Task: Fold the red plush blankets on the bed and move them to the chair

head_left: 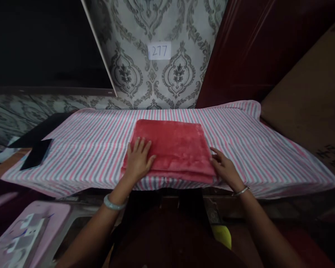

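Observation:
A folded red plush cloth (175,145) lies on a table covered with a pink, grey and white striped sheet (251,145). My left hand (138,159) rests flat on the cloth's near left corner, fingers stretched out. My right hand (225,167) is at the cloth's near right corner, fingers touching its folded edge and partly curled; whether they pinch the layers is unclear. Each wrist wears a bangle.
A dark flat object (36,153) lies on the table's left end. A patterned wall with a paper label "277" (159,50) stands behind. A dark red door (248,52) and a brown board (312,93) are at right. A pink patterned item (25,232) sits lower left.

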`<move>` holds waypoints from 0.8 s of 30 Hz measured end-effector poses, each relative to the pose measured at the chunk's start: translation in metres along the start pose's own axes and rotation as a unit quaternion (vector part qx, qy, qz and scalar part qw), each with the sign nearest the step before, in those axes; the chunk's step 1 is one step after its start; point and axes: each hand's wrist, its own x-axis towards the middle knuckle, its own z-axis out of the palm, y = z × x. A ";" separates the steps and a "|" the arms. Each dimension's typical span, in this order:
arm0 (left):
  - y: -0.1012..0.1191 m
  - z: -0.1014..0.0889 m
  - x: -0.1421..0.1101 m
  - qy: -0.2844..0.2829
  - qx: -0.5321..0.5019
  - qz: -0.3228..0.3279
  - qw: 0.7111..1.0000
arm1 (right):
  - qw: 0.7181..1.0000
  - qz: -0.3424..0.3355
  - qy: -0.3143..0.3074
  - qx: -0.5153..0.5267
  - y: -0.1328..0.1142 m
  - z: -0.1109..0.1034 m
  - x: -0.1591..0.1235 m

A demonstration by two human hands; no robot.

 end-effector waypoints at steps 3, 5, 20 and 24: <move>0.036 0.005 -0.009 0.027 -0.047 0.123 0.991 | 0.988 -0.126 0.013 -0.086 -0.040 -0.001 0.019; 0.062 0.014 -0.015 0.010 -0.062 0.181 0.981 | 0.966 -0.222 -0.070 -0.113 -0.070 0.016 0.031; 0.087 0.066 -0.041 0.116 -0.050 0.158 0.979 | 0.853 -0.232 -0.254 -0.393 -0.034 0.086 0.184; 0.088 0.072 -0.042 0.128 -0.053 0.158 0.978 | 0.874 -0.218 -0.199 -0.387 -0.016 0.094 0.189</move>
